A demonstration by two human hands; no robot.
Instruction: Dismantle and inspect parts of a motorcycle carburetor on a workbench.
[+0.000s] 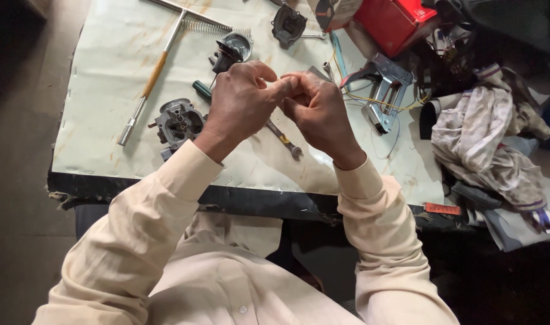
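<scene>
My left hand (242, 99) and my right hand (317, 108) are raised together above the workbench (106, 66), fingertips meeting around something very small that I cannot make out. Both hands are curled closed, thumbs and forefingers pinched at the middle. Below the left hand lies a grey metal carburettor body (177, 123). A small wrench (285, 139) lies on the sheet under the hands. A green-handled screwdriver (201, 89) pokes out from behind my left hand.
A long T-handle tool with a wooden grip (157, 69) lies at the left. A coil spring (212, 27), a round metal part (236, 45), a dark cover (287, 24), a metal bracket (386, 90), a red box (395, 18) and a heap of rags (491, 138) surround the hands.
</scene>
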